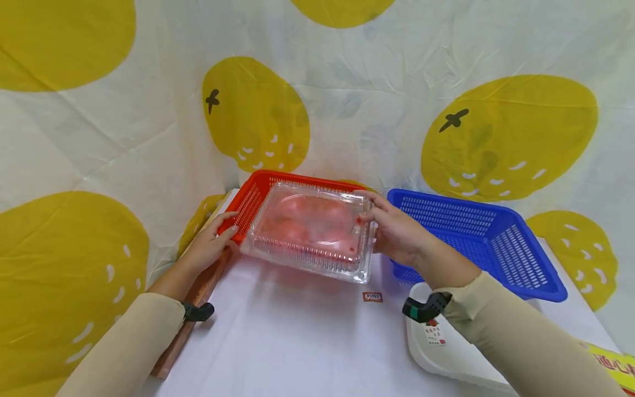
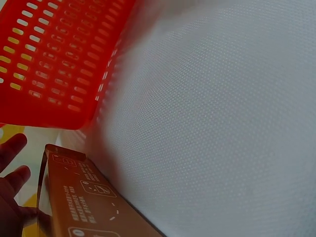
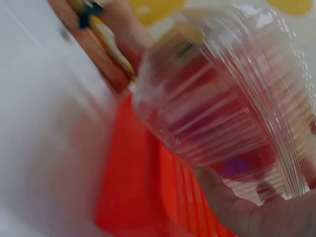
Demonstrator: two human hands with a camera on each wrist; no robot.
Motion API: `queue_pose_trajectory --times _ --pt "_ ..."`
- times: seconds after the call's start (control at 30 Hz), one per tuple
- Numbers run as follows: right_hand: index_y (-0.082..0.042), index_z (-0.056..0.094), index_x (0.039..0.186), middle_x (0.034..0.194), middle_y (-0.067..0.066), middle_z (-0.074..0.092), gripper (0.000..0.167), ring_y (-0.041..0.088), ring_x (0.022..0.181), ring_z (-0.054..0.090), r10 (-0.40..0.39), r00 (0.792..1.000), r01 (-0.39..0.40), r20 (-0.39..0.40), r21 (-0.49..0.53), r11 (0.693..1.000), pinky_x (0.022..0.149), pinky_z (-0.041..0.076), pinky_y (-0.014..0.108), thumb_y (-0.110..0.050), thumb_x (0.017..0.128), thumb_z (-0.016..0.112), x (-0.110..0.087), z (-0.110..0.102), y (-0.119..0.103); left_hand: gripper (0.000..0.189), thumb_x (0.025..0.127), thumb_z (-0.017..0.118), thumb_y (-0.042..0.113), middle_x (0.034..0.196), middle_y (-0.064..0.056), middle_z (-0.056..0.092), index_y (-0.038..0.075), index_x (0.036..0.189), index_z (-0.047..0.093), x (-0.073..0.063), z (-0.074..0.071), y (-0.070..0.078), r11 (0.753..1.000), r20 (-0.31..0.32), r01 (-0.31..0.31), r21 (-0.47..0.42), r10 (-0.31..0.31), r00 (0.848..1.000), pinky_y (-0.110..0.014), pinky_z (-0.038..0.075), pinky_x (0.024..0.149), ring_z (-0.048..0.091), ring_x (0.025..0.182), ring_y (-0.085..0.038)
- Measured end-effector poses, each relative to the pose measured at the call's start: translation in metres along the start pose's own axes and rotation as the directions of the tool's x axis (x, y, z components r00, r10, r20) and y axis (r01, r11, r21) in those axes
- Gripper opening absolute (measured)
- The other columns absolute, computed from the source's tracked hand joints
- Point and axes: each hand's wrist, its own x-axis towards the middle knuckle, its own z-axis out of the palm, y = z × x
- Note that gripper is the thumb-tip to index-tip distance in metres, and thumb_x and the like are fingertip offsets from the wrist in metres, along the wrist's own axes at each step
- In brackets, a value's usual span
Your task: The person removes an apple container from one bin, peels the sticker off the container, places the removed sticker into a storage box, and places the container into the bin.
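Observation:
My right hand grips the right side of a clear plastic clamshell box, its thumb at the edge. Several rounded reddish shapes show through the fogged lid. The box is tilted over the front of a red perforated basket and hides much of it. In the right wrist view, fingers press along the ribbed wall of the box. At the basket's left side, my left hand has its fingers spread loosely. The left wrist view shows these fingers beside a brown printed carton, holding nothing.
A blue perforated basket stands at the right. In front of it lies a white tray with a label, partly under my right forearm. A small sticker lies on the white tabletop, and a yellow package at the right edge.

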Motion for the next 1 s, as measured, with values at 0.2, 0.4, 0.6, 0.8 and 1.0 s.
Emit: queue_pose_trajectory --times 0.2,0.4,0.6,0.8,1.0 --pt "-0.028 0.031 0.166 0.159 0.011 0.039 0.064 0.041 0.142 0.042 -0.027 1.000 0.027 -0.003 0.030 0.999 0.112 0.042 0.068 -0.012 0.106 0.044 0.059 -0.005 0.002 0.063 0.110 0.056 0.049 0.162 -0.016 0.039 0.032 0.167 0.034 -0.002 0.001 -0.001 0.999 0.004 0.007 -0.045 -0.007 1.000 -0.054 0.054 0.107 0.053 0.133 -0.040" --pt "-0.026 0.034 0.165 0.157 0.013 0.041 0.061 0.042 0.140 0.043 0.007 1.000 -0.006 -0.022 0.038 0.999 0.110 0.046 0.068 -0.016 0.107 0.049 0.102 -0.013 0.006 0.061 0.112 0.056 0.037 0.164 -0.014 0.038 0.033 0.168 0.032 0.003 0.004 -0.002 0.997 0.014 -0.008 -0.076 0.009 1.000 -0.052 0.054 0.108 0.054 0.131 -0.036" --pt "-0.024 0.039 0.162 0.152 0.013 0.042 0.058 0.040 0.134 0.047 0.052 0.998 -0.051 -0.044 0.031 0.998 0.106 0.049 0.068 -0.018 0.107 0.053 0.135 -0.017 0.015 0.063 0.111 0.057 0.034 0.169 -0.012 0.033 0.034 0.169 0.030 0.004 0.003 -0.004 0.998 0.000 -0.001 -0.070 0.001 1.000 -0.051 0.054 0.107 0.052 0.135 -0.038" --pt "-0.023 0.040 0.155 0.146 0.011 0.044 0.049 0.037 0.128 0.049 0.072 0.997 -0.072 -0.031 0.012 0.997 0.102 0.051 0.062 -0.020 0.109 0.055 0.158 -0.020 0.023 0.066 0.111 0.058 0.034 0.169 -0.013 0.032 0.035 0.170 0.028 0.003 0.004 -0.006 0.993 0.027 -0.032 -0.115 0.036 0.999 -0.053 0.053 0.107 0.051 0.138 -0.040" --pt "-0.020 0.042 0.153 0.144 0.010 0.045 0.046 0.037 0.126 0.051 0.061 0.998 -0.060 0.018 -0.061 0.996 0.101 0.054 0.060 -0.023 0.110 0.058 0.174 -0.012 0.033 0.067 0.110 0.060 0.037 0.171 -0.011 0.029 0.035 0.169 0.029 0.003 0.004 -0.006 0.994 0.012 -0.019 -0.106 0.021 1.000 -0.052 0.053 0.106 0.046 0.145 -0.040"
